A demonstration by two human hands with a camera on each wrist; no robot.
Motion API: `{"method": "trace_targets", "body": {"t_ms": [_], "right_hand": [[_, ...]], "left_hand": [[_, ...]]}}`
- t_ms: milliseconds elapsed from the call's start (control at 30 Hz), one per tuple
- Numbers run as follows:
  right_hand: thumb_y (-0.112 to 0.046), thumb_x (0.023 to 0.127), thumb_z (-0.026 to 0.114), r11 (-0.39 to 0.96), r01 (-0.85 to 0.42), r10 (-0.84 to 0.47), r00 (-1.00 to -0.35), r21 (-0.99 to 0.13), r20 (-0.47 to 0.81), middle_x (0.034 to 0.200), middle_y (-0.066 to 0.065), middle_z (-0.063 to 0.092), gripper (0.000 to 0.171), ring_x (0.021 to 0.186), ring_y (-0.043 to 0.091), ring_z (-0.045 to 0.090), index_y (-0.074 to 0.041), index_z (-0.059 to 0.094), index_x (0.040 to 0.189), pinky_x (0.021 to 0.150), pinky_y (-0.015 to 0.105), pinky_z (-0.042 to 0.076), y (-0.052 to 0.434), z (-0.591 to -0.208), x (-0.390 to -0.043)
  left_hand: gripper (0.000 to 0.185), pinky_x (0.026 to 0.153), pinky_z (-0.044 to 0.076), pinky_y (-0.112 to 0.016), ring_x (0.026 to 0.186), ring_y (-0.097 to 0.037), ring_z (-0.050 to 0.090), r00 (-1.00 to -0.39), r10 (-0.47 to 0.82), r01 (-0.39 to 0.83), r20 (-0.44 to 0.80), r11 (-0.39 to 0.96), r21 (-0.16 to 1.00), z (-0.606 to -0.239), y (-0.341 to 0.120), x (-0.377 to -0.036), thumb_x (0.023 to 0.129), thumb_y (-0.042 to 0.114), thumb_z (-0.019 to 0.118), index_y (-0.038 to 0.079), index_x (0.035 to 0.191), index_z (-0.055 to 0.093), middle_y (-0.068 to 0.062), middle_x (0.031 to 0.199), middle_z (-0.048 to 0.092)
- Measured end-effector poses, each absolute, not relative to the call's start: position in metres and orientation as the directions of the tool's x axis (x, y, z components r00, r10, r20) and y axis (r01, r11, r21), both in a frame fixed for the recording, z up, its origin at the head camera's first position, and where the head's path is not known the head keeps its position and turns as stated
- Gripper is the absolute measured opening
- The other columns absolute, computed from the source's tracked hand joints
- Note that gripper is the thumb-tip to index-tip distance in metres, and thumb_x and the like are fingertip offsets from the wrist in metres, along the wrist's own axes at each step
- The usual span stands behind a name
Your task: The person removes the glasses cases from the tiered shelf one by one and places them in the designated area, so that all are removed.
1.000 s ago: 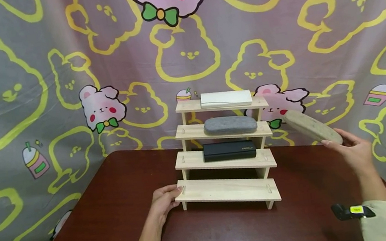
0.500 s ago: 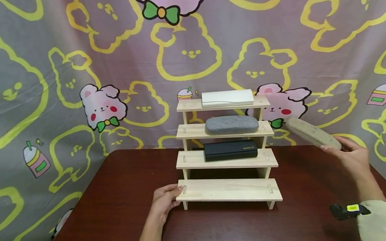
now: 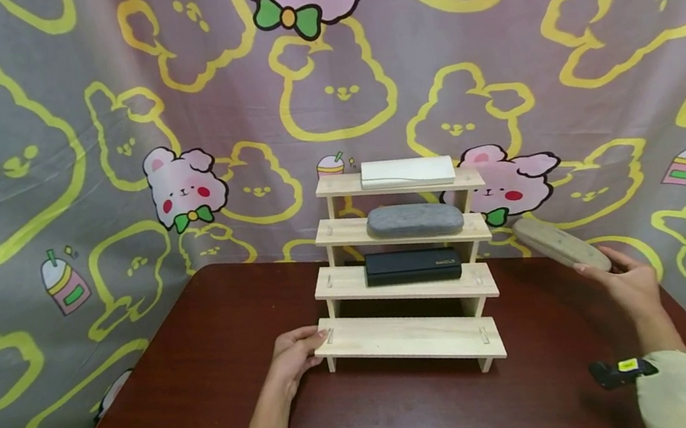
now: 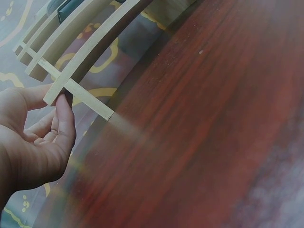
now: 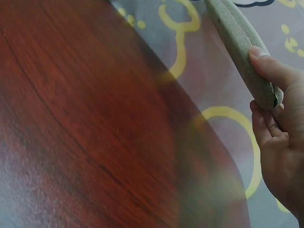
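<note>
A four-step wooden rack (image 3: 409, 336) stands on the dark red table (image 3: 197, 395). Its top step carries a white case (image 3: 406, 171), the second a grey case (image 3: 414, 221), the third a black case (image 3: 412, 265); the bottom step is bare. My left hand (image 3: 297, 356) holds the left end of the bottom step (image 4: 71, 71), thumb on its edge. To the right of the rack my right hand (image 3: 625, 280) grips one end of a beige case (image 3: 559, 243), which points up and left in the air; the beige case (image 5: 242, 45) shows close in the right wrist view.
A cartoon-print cloth (image 3: 107, 130) hangs behind the table and drapes over its right side (image 5: 209, 90). The table's front edge lies near my sleeves.
My right hand has lowered the beige case a little and drawn it slightly toward me. The left hand and the rack have stayed still.
</note>
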State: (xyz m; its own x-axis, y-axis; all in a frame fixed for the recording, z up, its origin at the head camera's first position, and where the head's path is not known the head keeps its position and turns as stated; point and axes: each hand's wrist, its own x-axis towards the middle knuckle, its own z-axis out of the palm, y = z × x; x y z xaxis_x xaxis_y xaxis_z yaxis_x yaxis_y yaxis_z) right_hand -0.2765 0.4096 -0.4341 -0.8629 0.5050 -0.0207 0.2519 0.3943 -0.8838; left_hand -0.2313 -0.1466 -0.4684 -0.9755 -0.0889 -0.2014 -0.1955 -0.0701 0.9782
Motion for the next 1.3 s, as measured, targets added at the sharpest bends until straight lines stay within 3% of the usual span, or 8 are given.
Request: {"method": "trace_targets", "body": {"t_ms": [367, 600, 733, 833, 933, 1100, 1200, 1300], "right_hand": [[-0.046, 0.088, 0.077, 0.376, 0.356, 0.556, -0.825, -0.856, -0.1, 0.157, 0.017, 0.039, 0.086, 0.111, 0.006, 0.049, -0.012, 0.039, 0.156, 0.065, 0.004, 0.038, 0.423, -0.449, -0.278], [-0.045, 0.088, 0.077, 0.409, 0.337, 0.533, -0.843, -0.848, -0.078, 0.156, 0.017, 0.04, 0.085, 0.095, -0.011, 0.042, -0.009, 0.039, 0.156, 0.066, 0.003, 0.038, 0.429, -0.456, -0.28], [-0.041, 0.088, 0.078, 0.405, 0.317, 0.527, -0.847, -0.858, -0.065, 0.146, 0.007, 0.048, 0.084, 0.089, -0.017, 0.039, -0.008, 0.04, 0.155, 0.066, 0.001, 0.039, 0.43, -0.462, -0.28], [-0.039, 0.088, 0.079, 0.388, 0.326, 0.538, -0.839, -0.862, -0.075, 0.151, 0.001, 0.047, 0.083, 0.097, -0.016, 0.043, -0.008, 0.041, 0.155, 0.068, 0.001, 0.038, 0.43, -0.466, -0.28], [-0.04, 0.088, 0.078, 0.383, 0.347, 0.547, -0.832, -0.856, -0.092, 0.162, 0.009, 0.038, 0.084, 0.109, -0.011, 0.045, -0.01, 0.039, 0.155, 0.069, 0.001, 0.036, 0.43, -0.469, -0.279], [-0.041, 0.09, 0.075, 0.422, 0.359, 0.529, -0.843, -0.833, -0.095, 0.164, 0.018, 0.031, 0.084, 0.143, 0.013, 0.041, -0.009, 0.036, 0.156, 0.07, 0.0, 0.032, 0.433, -0.471, -0.279], [-0.041, 0.092, 0.073, 0.446, 0.365, 0.515, -0.851, -0.817, -0.099, 0.164, 0.019, 0.029, 0.083, 0.152, 0.028, 0.031, -0.007, 0.034, 0.157, 0.089, 0.003, 0.038, 0.435, -0.472, -0.279], [-0.041, 0.093, 0.072, 0.455, 0.37, 0.511, -0.854, -0.81, -0.104, 0.165, 0.019, 0.027, 0.083, 0.153, 0.036, 0.028, -0.007, 0.033, 0.157, 0.115, 0.023, 0.039, 0.435, -0.472, -0.28]], "left_hand": [[0.036, 0.054, 0.049, -0.016, 0.063, -0.006, 0.059, -0.976, -0.093, -0.194, -0.199, -0.067, 0.979, -0.468, -0.146, -0.232, 0.093, 0.007, 0.069, -0.014, 0.122, 0.063, 0.0, 0.079, 0.068], [0.034, 0.054, 0.049, -0.016, 0.063, -0.006, 0.059, -0.975, -0.089, -0.196, -0.202, -0.073, 0.978, -0.468, -0.146, -0.232, 0.093, 0.007, 0.069, -0.013, 0.12, 0.064, 0.001, 0.078, 0.067], [0.033, 0.053, 0.049, -0.017, 0.062, -0.007, 0.059, -0.976, -0.093, -0.19, -0.196, -0.075, 0.979, -0.47, -0.147, -0.232, 0.092, 0.006, 0.069, -0.013, 0.119, 0.065, 0.001, 0.078, 0.067], [0.033, 0.052, 0.049, -0.016, 0.061, -0.007, 0.059, -0.976, -0.092, -0.19, -0.196, -0.072, 0.979, -0.47, -0.147, -0.232, 0.092, 0.006, 0.069, -0.013, 0.119, 0.065, 0.0, 0.078, 0.067], [0.034, 0.052, 0.049, -0.016, 0.061, -0.006, 0.059, -0.977, -0.09, -0.186, -0.192, -0.068, 0.98, -0.47, -0.146, -0.232, 0.092, 0.006, 0.069, -0.013, 0.119, 0.065, -0.001, 0.079, 0.067], [0.034, 0.053, 0.049, -0.016, 0.061, -0.006, 0.059, -0.978, -0.087, -0.182, -0.187, -0.062, 0.981, -0.47, -0.146, -0.233, 0.092, 0.007, 0.069, -0.014, 0.12, 0.064, 0.0, 0.079, 0.067], [0.035, 0.053, 0.049, -0.016, 0.063, -0.006, 0.059, -0.978, -0.087, -0.186, -0.191, -0.062, 0.981, -0.469, -0.146, -0.232, 0.092, 0.007, 0.069, -0.014, 0.121, 0.064, 0.0, 0.08, 0.067], [0.036, 0.055, 0.049, -0.017, 0.064, -0.006, 0.06, -0.977, -0.086, -0.188, -0.193, -0.065, 0.98, -0.469, -0.146, -0.231, 0.092, 0.007, 0.069, -0.014, 0.121, 0.063, -0.001, 0.08, 0.067]]}}
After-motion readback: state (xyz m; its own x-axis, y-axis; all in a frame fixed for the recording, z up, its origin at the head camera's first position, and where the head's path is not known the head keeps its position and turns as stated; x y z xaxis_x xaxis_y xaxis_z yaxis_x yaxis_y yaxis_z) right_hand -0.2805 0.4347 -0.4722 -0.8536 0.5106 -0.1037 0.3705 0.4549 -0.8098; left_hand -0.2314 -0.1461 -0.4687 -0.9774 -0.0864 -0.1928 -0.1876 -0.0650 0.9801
